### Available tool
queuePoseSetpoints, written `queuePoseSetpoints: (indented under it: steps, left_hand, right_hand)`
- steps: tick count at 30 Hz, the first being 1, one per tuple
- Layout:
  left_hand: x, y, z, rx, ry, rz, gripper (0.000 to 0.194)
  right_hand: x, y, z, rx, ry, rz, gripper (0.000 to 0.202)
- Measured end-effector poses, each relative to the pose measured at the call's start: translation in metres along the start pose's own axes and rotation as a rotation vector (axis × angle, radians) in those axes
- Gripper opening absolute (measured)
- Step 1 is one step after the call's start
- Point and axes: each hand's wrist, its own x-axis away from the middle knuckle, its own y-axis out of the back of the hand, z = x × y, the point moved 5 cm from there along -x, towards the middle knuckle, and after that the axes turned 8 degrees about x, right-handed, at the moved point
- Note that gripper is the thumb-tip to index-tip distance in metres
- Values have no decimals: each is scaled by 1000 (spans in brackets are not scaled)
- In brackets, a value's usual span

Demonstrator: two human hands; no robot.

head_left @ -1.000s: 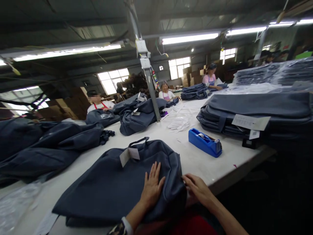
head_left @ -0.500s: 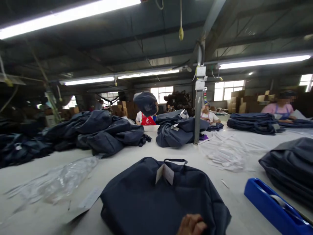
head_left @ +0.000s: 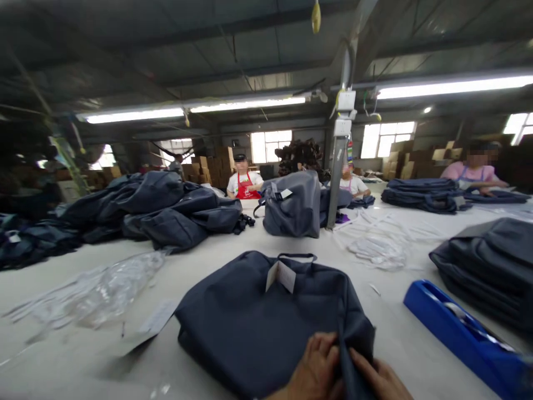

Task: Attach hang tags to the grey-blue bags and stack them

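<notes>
A dark navy fabric bag lies before me on the white table, with a small loop handle at its far edge. A folded white tag stands up near that loop. With bent fingers my left hand grips the bag at its near right side. Just across a raised fold of the cloth, my right hand holds the same part from the right, its thumb hidden. The lower parts of both hands run out of the frame.
A blue tape dispenser is at right, below a stack of navy bags. Clear plastic bags and a white card lie left. Bag piles, a grey post and co-workers are beyond.
My right hand has come into view and taken the bag's right side, which is now folded up. A bag in mid-air before a co-worker is gone from there; one now shows beside the post.
</notes>
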Motion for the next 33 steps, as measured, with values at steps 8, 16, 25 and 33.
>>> queuePoseSetpoints:
  steps: [8,16,25,33]
  left_hand:
    - [-5,32,-19,198,98,183,48]
    - [-2,32,-31,173,-95,359,56]
    - [-15,7,-57,76,-250,702,68]
    - [-17,8,-58,93,-247,715,70]
  right_hand:
    - [35,56,-17,-22,31,-214,49]
    - [32,79,-47,256,120,-384,39]
    - [-6,97,-52,362,34,-413,46]
    - [-29,94,-30,541,-60,-459,55]
